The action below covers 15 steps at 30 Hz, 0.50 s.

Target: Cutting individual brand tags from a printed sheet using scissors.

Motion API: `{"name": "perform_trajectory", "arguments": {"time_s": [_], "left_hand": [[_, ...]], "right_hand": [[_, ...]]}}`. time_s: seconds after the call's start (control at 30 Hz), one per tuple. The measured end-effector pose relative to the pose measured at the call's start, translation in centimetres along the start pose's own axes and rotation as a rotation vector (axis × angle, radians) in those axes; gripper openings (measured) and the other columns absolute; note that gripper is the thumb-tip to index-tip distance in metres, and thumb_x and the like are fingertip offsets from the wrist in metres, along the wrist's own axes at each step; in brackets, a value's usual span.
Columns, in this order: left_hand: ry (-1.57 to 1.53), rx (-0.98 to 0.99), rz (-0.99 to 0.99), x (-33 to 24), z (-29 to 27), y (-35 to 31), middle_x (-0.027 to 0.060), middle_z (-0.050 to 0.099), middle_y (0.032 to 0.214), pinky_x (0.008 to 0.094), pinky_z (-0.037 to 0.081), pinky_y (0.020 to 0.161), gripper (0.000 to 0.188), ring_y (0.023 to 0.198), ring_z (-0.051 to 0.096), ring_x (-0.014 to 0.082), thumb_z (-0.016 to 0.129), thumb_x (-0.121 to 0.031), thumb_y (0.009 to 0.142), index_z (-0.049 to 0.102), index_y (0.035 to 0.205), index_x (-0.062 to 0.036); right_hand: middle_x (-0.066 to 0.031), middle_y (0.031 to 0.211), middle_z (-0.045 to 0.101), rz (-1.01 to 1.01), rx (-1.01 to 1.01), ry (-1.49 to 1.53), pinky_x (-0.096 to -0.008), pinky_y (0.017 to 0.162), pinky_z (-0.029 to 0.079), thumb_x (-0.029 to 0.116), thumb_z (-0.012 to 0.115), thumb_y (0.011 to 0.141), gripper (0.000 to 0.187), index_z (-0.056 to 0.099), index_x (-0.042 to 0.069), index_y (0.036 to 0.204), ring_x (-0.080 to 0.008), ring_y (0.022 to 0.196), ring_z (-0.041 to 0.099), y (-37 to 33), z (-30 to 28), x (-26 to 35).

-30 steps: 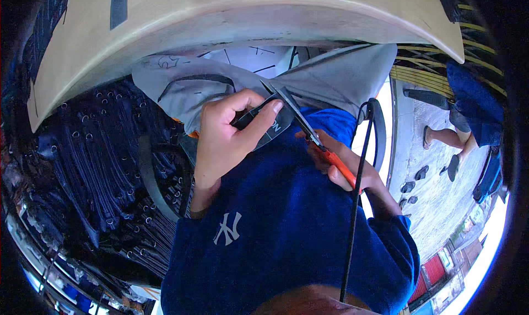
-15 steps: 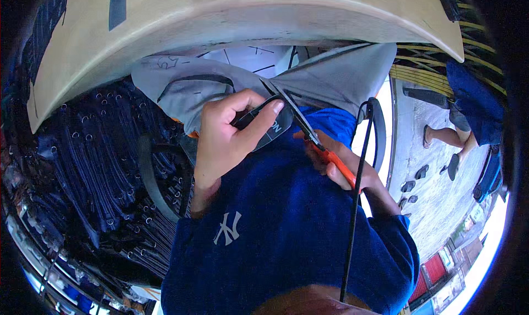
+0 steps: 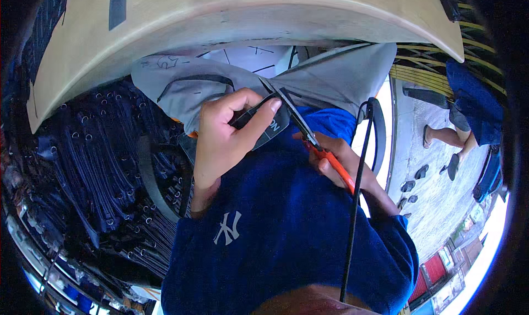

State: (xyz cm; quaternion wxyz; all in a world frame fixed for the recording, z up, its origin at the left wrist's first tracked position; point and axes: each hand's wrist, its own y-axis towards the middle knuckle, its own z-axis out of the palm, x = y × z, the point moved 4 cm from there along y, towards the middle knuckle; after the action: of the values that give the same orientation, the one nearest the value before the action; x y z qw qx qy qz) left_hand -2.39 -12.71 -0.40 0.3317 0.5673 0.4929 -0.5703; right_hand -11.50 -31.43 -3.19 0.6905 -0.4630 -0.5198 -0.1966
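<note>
My left hand (image 3: 226, 136) is closed, thumb and forefinger pinching the end of a narrow black strip (image 3: 263, 102). The rest of the strip is mostly hidden behind the fingers. My right hand (image 3: 337, 149) grips a pair of scissors (image 3: 302, 123) by the orange handles. Their metal blades point up and left, passing right beside my left thumb tip. Whether the blades touch the strip, I cannot tell. Behind my left hand a dark grey panel (image 3: 280, 122) with pale lettering lies against my blue shirt (image 3: 275, 205).
A pale tabletop (image 3: 231, 1) curves across the far side, above my lap in grey trousers (image 3: 341, 75). Many dark straps with metal rings (image 3: 93, 166) hang at the left. A black cord (image 3: 354, 227) hangs near my right arm. Another person's leg (image 3: 449, 137) shows at the right.
The scissors and my right hand have shifted slightly, with the blades at a slightly different angle beside my left thumb. My left hand has hardly moved.
</note>
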Motion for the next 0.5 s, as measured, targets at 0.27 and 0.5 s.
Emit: {"name": "perform_trajectory", "arguments": {"time_s": [0.27,0.5], "left_hand": [[-0.021,0.019,-0.022,0.23,-0.09,-0.01,-0.0026,0.057,0.057,0.0197,0.033,0.045,0.018,0.052,0.045,0.0001,0.067,-0.011,0.084,0.060,0.071,-0.0009],[0.005,-0.018,-0.001,0.17,-0.40,-0.14,-0.0028,0.056,0.057,0.0194,0.032,0.045,0.019,0.052,0.044,0.0001,0.067,-0.012,0.084,0.060,0.071,-0.0007]], "right_hand": [[-0.0077,0.060,0.045,-0.064,-0.045,-0.084,-0.0335,0.050,0.035,0.057,0.048,0.088,0.072,0.050,-0.008,0.120,-0.0173,0.053,0.044,-0.23,-0.05,0.14],[-0.0055,0.056,0.043,-0.080,-0.065,-0.131,-0.0318,0.048,0.035,0.049,0.053,0.089,0.063,0.052,-0.005,0.119,-0.0146,0.050,0.042,-0.24,-0.08,0.26]]}}
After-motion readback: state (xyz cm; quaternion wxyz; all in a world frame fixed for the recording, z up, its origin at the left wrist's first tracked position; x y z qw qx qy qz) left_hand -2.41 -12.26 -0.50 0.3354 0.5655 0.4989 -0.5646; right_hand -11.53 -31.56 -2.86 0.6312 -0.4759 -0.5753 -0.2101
